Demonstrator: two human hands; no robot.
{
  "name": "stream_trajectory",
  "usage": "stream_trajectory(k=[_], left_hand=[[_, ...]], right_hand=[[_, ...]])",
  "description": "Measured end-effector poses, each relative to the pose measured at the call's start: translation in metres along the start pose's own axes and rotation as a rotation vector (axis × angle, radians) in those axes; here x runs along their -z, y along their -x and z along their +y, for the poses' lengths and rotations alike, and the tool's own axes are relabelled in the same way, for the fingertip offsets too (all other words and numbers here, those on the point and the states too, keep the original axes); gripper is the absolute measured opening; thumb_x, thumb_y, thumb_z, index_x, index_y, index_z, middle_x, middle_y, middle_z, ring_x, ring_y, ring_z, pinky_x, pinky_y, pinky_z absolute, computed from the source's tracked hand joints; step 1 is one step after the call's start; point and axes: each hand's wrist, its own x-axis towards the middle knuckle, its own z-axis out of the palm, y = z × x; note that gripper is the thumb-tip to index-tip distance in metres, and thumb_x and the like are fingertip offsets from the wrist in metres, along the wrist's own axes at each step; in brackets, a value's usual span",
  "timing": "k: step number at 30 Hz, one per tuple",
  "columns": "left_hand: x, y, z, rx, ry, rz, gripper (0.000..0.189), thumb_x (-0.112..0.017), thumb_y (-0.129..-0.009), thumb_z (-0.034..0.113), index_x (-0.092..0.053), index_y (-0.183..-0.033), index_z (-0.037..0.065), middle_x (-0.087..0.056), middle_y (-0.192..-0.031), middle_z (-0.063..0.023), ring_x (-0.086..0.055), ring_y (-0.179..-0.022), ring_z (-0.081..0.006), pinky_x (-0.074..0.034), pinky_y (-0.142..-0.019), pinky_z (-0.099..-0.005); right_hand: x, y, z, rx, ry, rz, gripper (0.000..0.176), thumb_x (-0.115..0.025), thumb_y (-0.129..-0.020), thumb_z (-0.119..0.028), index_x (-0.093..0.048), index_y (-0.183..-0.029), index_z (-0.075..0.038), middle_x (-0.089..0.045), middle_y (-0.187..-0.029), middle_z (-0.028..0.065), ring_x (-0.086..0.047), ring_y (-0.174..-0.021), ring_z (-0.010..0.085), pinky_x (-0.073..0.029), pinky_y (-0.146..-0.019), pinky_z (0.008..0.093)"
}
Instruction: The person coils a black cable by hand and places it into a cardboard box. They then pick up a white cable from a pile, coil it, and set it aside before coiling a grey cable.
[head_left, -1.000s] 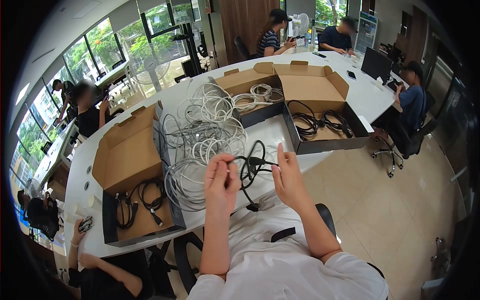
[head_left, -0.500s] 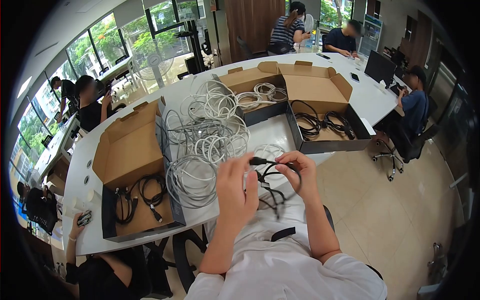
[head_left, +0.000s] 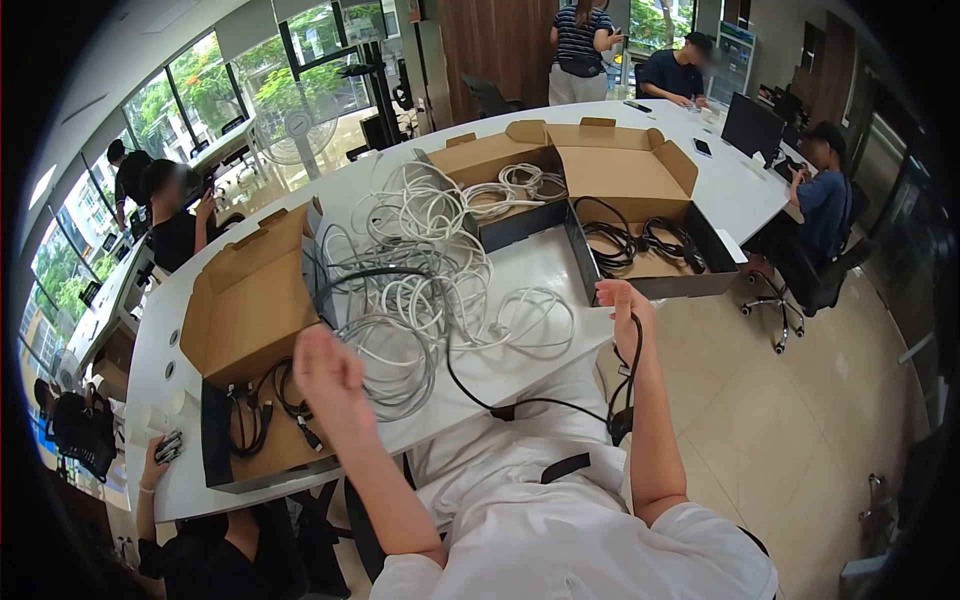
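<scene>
A black cable (head_left: 455, 375) stretches in a loose curve between my two hands, over the grey and white coiled cables (head_left: 400, 300) and across my lap. My left hand (head_left: 335, 385) is raised near the left box, its fingers curled and blurred, with the cable's upper part running close to it. My right hand (head_left: 628, 300) is closed on the cable by the table's front edge. Below it hang more loops and a dark plug end. The left open box (head_left: 225, 470) and the right open box (head_left: 665, 285) hold black cables.
Another open box (head_left: 520, 230) at the back holds white cables. The white table (head_left: 480, 395) curves around in front of me. A co-worker's hand (head_left: 160, 455) holds something at the left edge. A monitor (head_left: 752, 130) and phone (head_left: 702, 147) are at the right; several people are around.
My left hand has moved left and away from my right hand, which has shifted slightly right and up. The bunched black cable is now drawn out between them.
</scene>
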Motion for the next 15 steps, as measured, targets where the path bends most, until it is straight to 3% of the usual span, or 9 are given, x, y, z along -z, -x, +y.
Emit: stream_trajectory(k=[3,4,7,8,11,12,15], left_hand=[[0.016,-0.007,0.013,0.002,0.321,0.036,0.016,-0.055,-0.095,0.021,-0.055,-0.094,0.005,-0.032,-0.063,0.0032,-0.03,-0.05,-0.0061,-0.027,-0.047,-0.0199],[0.016,-0.006,0.015,0.012,0.404,0.037,0.017,-0.054,-0.095,0.021,-0.055,-0.096,0.005,-0.032,-0.064,0.0028,-0.03,-0.051,-0.0069,-0.027,-0.048,-0.0201],[-0.005,0.002,0.016,-0.107,0.348,0.139,0.016,-0.054,-0.094,0.018,-0.053,-0.101,0.003,-0.035,-0.069,0.0006,-0.029,-0.054,-0.008,-0.026,-0.049,-0.0214],[-0.016,0.007,0.018,-0.102,0.331,0.187,0.015,-0.051,-0.095,0.018,-0.052,-0.101,0.004,-0.035,-0.072,-0.0009,-0.029,-0.056,-0.01,-0.027,-0.05,-0.0234],[-0.001,0.006,0.005,-0.081,0.342,-0.236,0.018,-0.05,-0.096,0.021,-0.051,-0.097,0.003,-0.035,-0.07,-0.001,-0.032,-0.057,-0.0117,-0.028,-0.052,-0.0236],[0.001,0.007,0.003,-0.059,0.324,-0.324,0.026,-0.05,-0.095,0.026,-0.053,-0.085,0.002,-0.04,-0.061,-0.0015,-0.036,-0.052,-0.0129,-0.029,-0.049,-0.0249],[0.01,0.015,-0.006,0.008,0.238,-0.677,0.03,-0.054,-0.093,0.027,-0.057,-0.077,0.001,-0.044,-0.048,-0.0028,-0.039,-0.043,-0.0129,-0.027,-0.043,-0.0259]], right_hand=[[0.024,-0.008,0.005,-0.221,0.001,-0.177,0.058,-0.035,-0.099,-0.048,-0.066,-0.084,-0.001,-0.062,-0.065,0.0079,-0.057,-0.064,0.0126,-0.043,-0.059,0.0262],[0.026,-0.012,0.005,-0.243,-0.081,-0.221,0.051,-0.042,-0.099,-0.043,-0.062,-0.075,-0.003,-0.053,-0.054,0.0007,-0.048,-0.052,0.0101,-0.037,-0.051,0.0256],[0.019,-0.019,-0.016,-0.168,-0.145,-0.251,0.042,-0.05,-0.097,-0.034,-0.055,-0.068,-0.005,-0.044,-0.053,-0.005,-0.04,-0.047,0.0082,-0.033,-0.048,0.0252],[0.018,-0.02,-0.032,-0.221,-0.21,-0.288,0.03,-0.053,-0.095,-0.023,-0.048,-0.07,-0.008,-0.038,-0.058,-0.0054,-0.038,-0.051,0.0061,-0.034,-0.05,0.0245],[0.009,-0.019,-0.057,-0.155,-0.531,-0.291,0.023,-0.057,-0.093,-0.022,-0.052,-0.078,-0.006,-0.043,-0.063,-0.0057,-0.038,-0.058,0.0056,-0.034,-0.055,0.0223],[0.007,-0.019,-0.063,-0.131,-0.643,-0.302,0.017,-0.054,-0.095,-0.021,-0.051,-0.087,-0.006,-0.042,-0.067,-0.0042,-0.037,-0.063,0.0057,-0.036,-0.061,0.0236],[0.003,-0.023,-0.076,-0.089,-0.946,-0.326,0.018,-0.047,-0.097,-0.023,-0.048,-0.089,-0.008,-0.039,-0.069,-0.0043,-0.035,-0.063,0.0076,-0.037,-0.065,0.0271]])
